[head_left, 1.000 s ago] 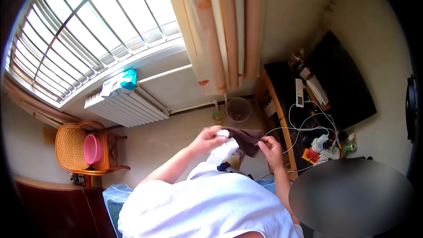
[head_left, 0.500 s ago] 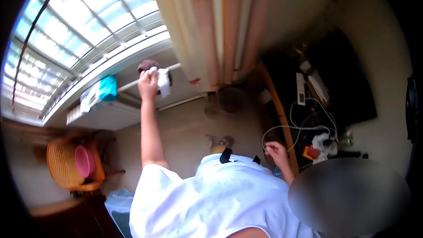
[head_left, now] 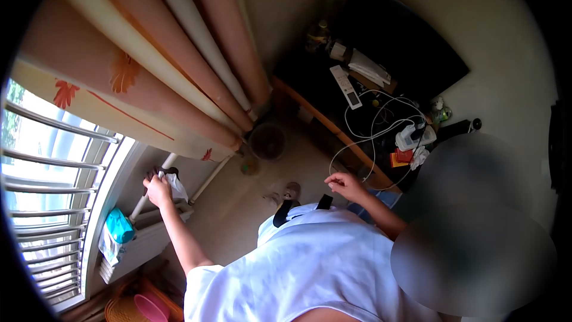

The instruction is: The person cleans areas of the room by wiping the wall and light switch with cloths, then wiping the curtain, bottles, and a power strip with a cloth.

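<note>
My left hand [head_left: 158, 191] is closed on a crumpled white tissue [head_left: 177, 187], one end of which hangs out to the right. It is at the white pipe [head_left: 140, 207] above the radiator, right against a dark brown cloth-like thing [head_left: 171, 172]; whether the fingers also grip that dark thing I cannot tell. My right hand [head_left: 347, 186] hovers in front of my body, by the white cable near the desk edge. Its fingers are loosely bent and apart, and nothing shows in them.
A blue-green tissue pack [head_left: 120, 225] stands by the barred window. A patterned curtain [head_left: 155, 77] hangs ahead. On the black-topped desk [head_left: 310, 83] lie a white remote [head_left: 345, 86], cables and a white power strip [head_left: 415, 137]. A bin [head_left: 267, 142] stands on the floor; a pink basin [head_left: 152, 308] rests on a chair.
My view has swung to the right, so more curtain and desk show. My left hand stays at the pipe with the tissue. My right hand remains loose near the desk.
</note>
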Action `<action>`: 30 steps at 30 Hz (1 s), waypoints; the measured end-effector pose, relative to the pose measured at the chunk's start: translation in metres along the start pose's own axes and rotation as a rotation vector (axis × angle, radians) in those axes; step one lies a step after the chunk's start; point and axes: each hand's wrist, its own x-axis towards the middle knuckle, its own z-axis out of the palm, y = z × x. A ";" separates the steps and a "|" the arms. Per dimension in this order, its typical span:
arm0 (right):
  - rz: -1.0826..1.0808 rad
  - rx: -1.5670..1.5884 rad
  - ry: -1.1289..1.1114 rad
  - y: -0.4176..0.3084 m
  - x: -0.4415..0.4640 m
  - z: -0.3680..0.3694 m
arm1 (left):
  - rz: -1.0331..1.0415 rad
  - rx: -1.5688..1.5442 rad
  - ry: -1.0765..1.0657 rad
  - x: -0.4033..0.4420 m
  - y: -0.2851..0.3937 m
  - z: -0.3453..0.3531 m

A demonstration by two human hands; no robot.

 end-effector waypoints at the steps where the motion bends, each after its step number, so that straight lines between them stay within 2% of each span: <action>1: 0.032 -0.029 0.026 0.003 0.000 -0.001 | -0.018 0.020 0.012 0.001 0.000 0.000; 6: 0.087 -0.069 0.102 -0.003 -0.003 0.003 | -0.060 0.142 -0.069 -0.019 0.012 -0.039; 8: 0.045 -0.048 0.104 0.010 -0.004 0.008 | 0.210 -0.624 0.170 -0.017 -0.008 -0.031; 9: 0.055 0.007 0.127 0.010 -0.006 0.010 | 0.323 -1.020 0.240 -0.033 0.021 -0.068; 12: 0.015 0.133 0.093 0.039 -0.003 0.007 | 0.600 -0.942 0.717 -0.055 0.088 -0.184; 14: 0.075 0.030 0.054 0.037 0.004 -0.003 | 0.615 -1.021 1.004 -0.030 0.109 -0.230; 15: 0.018 0.027 0.027 0.038 0.009 -0.009 | 0.635 -1.106 1.133 -0.011 0.117 -0.250; 17: -0.045 -0.009 0.009 0.033 0.019 -0.026 | 0.649 -1.586 0.930 0.019 0.141 -0.279; 18: -0.059 -0.041 0.018 0.020 0.022 -0.035 | 0.618 -1.829 0.612 0.021 0.160 -0.297; 19: -0.116 -0.101 0.002 -0.004 0.022 -0.045 | 0.714 -1.741 0.582 0.046 0.181 -0.300; 20: -0.157 -0.111 0.002 -0.023 0.026 -0.056 | 0.699 -1.686 0.575 0.040 0.217 -0.317; 22: -0.290 -0.228 0.075 -0.046 0.029 -0.078 | 0.925 -1.040 1.146 0.038 0.284 -0.338; 24: -0.398 -0.192 0.097 -0.064 0.041 -0.102 | 0.740 -1.225 1.004 0.007 0.347 -0.349; 26: -0.470 -0.205 0.102 -0.105 0.040 -0.118 | 0.673 -1.194 0.829 -0.001 0.390 -0.358; 27: -0.522 -0.249 0.115 -0.120 0.044 -0.125 | 0.677 -1.196 0.835 0.001 0.404 -0.363; 29: -0.617 -0.275 0.142 -0.148 0.050 -0.136 | 0.673 -0.944 0.799 0.005 0.426 -0.371; 30: -0.645 -0.297 0.166 -0.165 0.048 -0.137 | 0.680 -0.948 0.812 0.010 0.433 -0.370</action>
